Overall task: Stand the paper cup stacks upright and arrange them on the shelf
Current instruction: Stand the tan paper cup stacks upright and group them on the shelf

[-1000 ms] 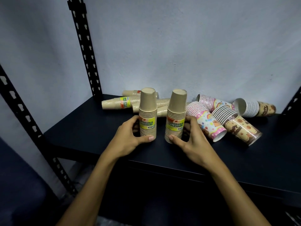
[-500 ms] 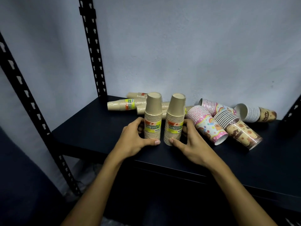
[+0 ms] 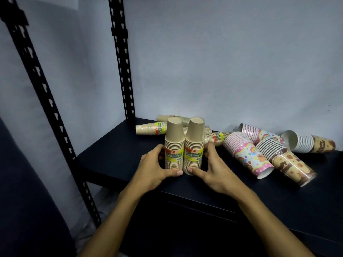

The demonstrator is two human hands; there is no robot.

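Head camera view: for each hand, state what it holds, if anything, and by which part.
The left hand grips the left upright kraft cup stack around its lower, labelled part; the right hand grips the right upright kraft cup stack likewise.

Two upright kraft cup stacks (image 3: pixel 183 147), touching

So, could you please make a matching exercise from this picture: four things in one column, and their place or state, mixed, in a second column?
Things:
1. left hand
2. right hand
3. pink rainbow stack
4. brown bear-print stack

States:
A. lying on the shelf, nearest its right end of these four
B. holds the right upright kraft stack
C. lying on its side beside the right hand
D. holds the left upright kraft stack

Pairs: 1-D, 2-B, 3-C, 4-A
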